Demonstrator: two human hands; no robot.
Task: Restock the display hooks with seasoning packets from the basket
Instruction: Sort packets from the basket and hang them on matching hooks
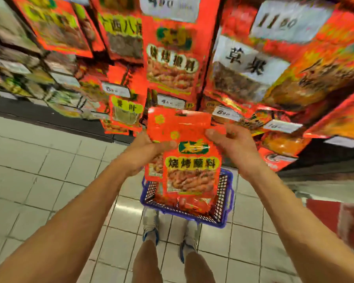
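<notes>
Both hands are raised in front of the display rack, each gripping the same small stack of red seasoning packets (pixel 189 160). The left hand (pixel 145 149) grips the stack's left edge, thumb laid across the front. The right hand (pixel 231 141) pinches the upper right edge, thumb forward on the packet face. The front packet hangs upright, showing a green logo, a yellow label band with black characters and a photo of grilled food. At least one more packet stands behind it, offset up and to the left. Directly below the stack, a blue plastic basket (pixel 226 201) rests on the tiled floor (pixel 49 170), just ahead of the person's shoes (pixel 150 227); further red packets lie inside it. The hanging packets (pixel 171 58) on the display above carry the same green logo and fill the rack, with white price tags (pixel 170 102) fixed below the rows. Blur obscures the hooks themselves.
</notes>
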